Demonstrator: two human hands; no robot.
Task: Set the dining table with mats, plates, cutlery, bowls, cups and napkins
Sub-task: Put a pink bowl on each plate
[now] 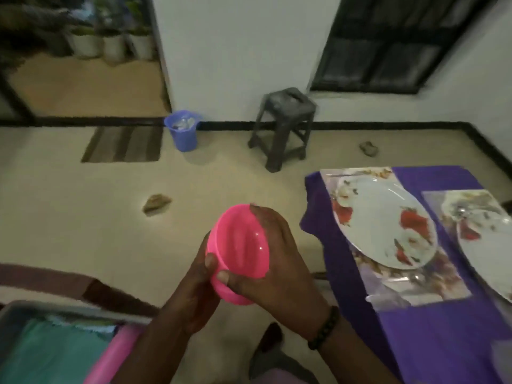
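Bowl (pixel 238 245) — one, pink and plastic, is held in the air over the floor, between both hands and to the left of the table (pixel 432 339); its open mouth is tipped toward the camera. The person's left hand (pixel 199 289) cups it from below and from the left, fingers curled round the base and thumb pressed on the rim; the right hand (pixel 274 261) wraps the right side, fingers curled over the far rim and thumb pinching the near edge; a dark beaded bracelet (pixel 324 328) sits on the right wrist.

One table shows at the right, covered in purple cloth; two printed mats lie on it — the nearer mat (pixel 410 281) and a second mat (pixel 471 200) just beside it at the frame's edge; each mat carries one white plate with red flowers, so two plates in all, the near plate (pixel 388 217) whole in view and the far plate (pixel 487 261) cut off by the edge. Something shiny lies on the nearer mat below the plate, too blurred to name.

On the floor stand one blue bucket (pixel 182 131) against the wall and one dark stool (pixel 282 126) well apart from it; one striped doormat (pixel 124 145) lies left of the bucket.
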